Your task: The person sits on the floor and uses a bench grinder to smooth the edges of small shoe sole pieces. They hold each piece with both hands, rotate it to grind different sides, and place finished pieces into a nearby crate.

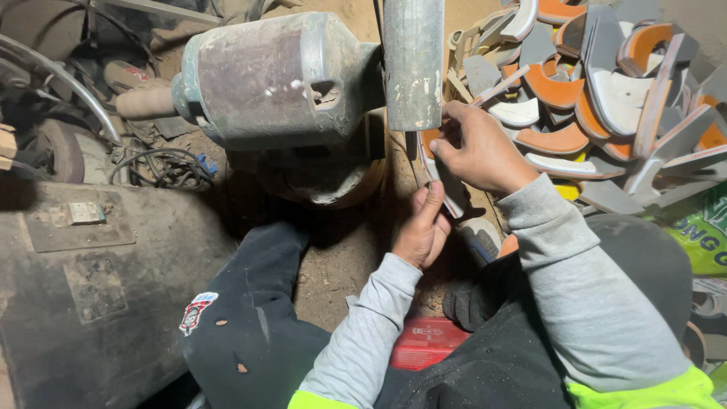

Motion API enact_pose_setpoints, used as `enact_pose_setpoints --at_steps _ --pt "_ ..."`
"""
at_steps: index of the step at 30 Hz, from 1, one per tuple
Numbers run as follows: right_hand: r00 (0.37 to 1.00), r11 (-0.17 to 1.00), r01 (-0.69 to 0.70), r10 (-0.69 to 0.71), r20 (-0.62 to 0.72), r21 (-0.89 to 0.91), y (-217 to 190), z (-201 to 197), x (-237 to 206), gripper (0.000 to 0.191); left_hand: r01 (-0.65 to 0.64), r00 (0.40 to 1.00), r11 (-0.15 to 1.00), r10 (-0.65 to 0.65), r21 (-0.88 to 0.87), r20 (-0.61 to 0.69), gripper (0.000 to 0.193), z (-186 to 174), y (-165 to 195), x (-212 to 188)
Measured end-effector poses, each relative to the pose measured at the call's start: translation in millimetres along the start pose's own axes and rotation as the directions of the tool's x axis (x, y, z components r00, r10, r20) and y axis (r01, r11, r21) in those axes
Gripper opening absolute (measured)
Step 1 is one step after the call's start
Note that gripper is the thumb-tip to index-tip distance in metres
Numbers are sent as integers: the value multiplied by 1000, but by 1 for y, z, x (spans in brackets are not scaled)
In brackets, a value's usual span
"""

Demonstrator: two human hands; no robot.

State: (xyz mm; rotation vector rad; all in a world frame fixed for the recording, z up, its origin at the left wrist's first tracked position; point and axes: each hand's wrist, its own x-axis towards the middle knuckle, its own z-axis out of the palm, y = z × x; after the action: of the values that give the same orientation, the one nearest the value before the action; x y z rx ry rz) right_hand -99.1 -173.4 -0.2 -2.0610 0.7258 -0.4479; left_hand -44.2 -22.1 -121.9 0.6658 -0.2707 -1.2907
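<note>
Both my hands hold one curved flat piece, white with an orange edge. My right hand grips its upper end just beneath the grey sanding drum. My left hand pinches its lower end from below. The drum sticks out from a dusty grey motor housing to the left. The piece touches or sits very close to the drum's lower edge; contact is hidden by my fingers.
A large heap of similar orange, white and grey curved pieces fills the upper right. A dark metal box lies at left, cables behind it. A red box sits between my knees. A green bag is at right.
</note>
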Motion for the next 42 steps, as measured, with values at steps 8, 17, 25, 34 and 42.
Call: enact_pose_setpoints --at_steps 8,17,25,34,42 --pt "968 969 46 -103 229 242 1 -29 -16 38 -210 926 682 369 700 -82 36 51 -29 -17" --pt "919 974 -41 -51 391 224 -11 -49 -21 31 -135 904 480 419 867 -91 43 71 -23 -15" --pt "955 994 -29 -3 298 105 -15 -37 -16 33 -142 945 615 318 776 -79 44 51 -33 -1" --pt "981 998 24 -13 194 -54 -5 -28 -6 39 -108 983 710 181 696 -32 37 27 -20 -1" --pt "985 999 20 -26 171 34 3 -17 6 37 79 996 994 -82 78 43 42 17 13 1"
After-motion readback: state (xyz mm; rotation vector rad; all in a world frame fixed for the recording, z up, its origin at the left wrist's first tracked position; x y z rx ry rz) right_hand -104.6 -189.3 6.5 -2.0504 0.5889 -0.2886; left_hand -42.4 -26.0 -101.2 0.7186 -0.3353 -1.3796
